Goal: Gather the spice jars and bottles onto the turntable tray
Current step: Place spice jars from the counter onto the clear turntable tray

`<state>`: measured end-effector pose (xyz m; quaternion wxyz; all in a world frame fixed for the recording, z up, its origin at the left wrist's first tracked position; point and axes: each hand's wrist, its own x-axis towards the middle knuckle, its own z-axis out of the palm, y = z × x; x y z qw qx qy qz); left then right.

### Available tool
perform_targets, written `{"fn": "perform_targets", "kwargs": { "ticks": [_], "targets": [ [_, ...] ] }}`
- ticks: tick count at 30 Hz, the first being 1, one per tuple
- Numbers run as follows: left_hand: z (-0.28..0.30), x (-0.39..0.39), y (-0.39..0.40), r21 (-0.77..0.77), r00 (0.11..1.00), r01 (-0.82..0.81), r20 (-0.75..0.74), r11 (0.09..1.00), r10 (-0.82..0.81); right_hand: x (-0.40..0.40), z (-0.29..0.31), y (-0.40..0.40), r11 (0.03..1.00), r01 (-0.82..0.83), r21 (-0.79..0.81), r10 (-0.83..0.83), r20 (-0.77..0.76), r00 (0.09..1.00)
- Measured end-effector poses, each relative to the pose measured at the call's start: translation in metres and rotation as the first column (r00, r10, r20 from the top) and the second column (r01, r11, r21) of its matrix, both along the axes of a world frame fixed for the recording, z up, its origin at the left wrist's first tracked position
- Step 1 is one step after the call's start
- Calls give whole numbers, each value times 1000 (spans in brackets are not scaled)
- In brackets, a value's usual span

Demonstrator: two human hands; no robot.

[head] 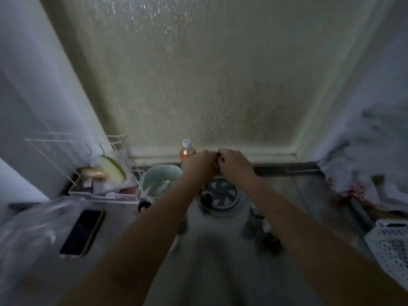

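Your two hands, left hand (199, 163) and right hand (234, 163), meet at the far edge of the counter (220, 261), right in front of the frosted window (198, 74). A bottle (187, 151) stands just behind your left hand. The wire rack (99, 173) is off to the left, a bowl (159, 180) beside it. Your phone (82, 231) lies nearer you on the left, and a basket (390, 246) sits far right.
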<state>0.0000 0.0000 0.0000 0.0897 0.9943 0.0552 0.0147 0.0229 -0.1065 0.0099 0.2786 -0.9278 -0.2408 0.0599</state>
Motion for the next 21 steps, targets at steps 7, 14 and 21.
{"fn": "perform_targets", "kwargs": {
  "ticks": [7,14,21],
  "targets": [
    [-123,-25,-18,-52,996,9,-83,999,-13,-12,-119,-7,994,48,-102,-68,-204,977],
    [-204,-19,-29,-69,996,9,91,998,-3,-17,-201,-7,984,180,-9,-180,-2,984],
    [-243,-27,-36,-175,922,-19,377,984,85,-17,-250,-11,964,129,233,-194,285,939]
  ]
}}
